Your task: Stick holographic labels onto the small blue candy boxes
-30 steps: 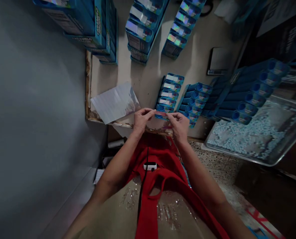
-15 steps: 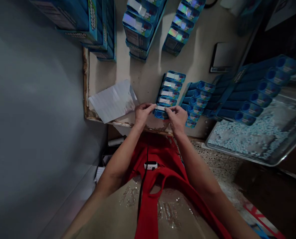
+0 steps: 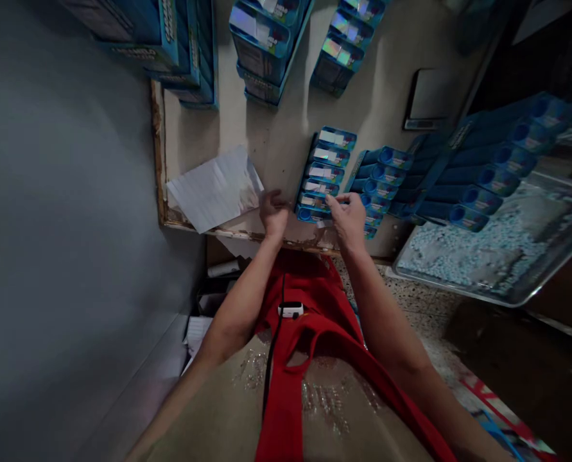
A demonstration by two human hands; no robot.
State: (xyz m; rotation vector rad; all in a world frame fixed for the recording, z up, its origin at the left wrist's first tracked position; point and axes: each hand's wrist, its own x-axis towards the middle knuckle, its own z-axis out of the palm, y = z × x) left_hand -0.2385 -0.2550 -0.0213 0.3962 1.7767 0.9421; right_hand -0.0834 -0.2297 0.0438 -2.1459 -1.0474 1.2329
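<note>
A row of narrow blue boxes (image 3: 331,155) stands on the table in front of me, most with a white label strip across the end. The nearest box (image 3: 311,214) shows a round blue hole and no strip. My right hand (image 3: 349,218) is at the right side of this row, thumb and fingers drawn together by the near labels; what they hold, if anything, is hidden. Below its fingers shows a small white scrap (image 3: 323,224). My left hand (image 3: 275,215) is just left of the row, apart from it, its fingers smeared by motion. Beside it lies a white sheet (image 3: 213,189).
More blue boxes with round holes (image 3: 382,173) stand right of the row, a larger pack (image 3: 478,163) beyond. Taller box stacks (image 3: 261,51) are at the back. A flat scale (image 3: 427,99) lies at right. A clear tray (image 3: 463,256) holds pale blue pieces. A wall (image 3: 74,224) borders the left.
My left hand has let go of the white strip and drawn away to the left. The strip now lies on a box near the front. My right hand has shifted slightly right.
</note>
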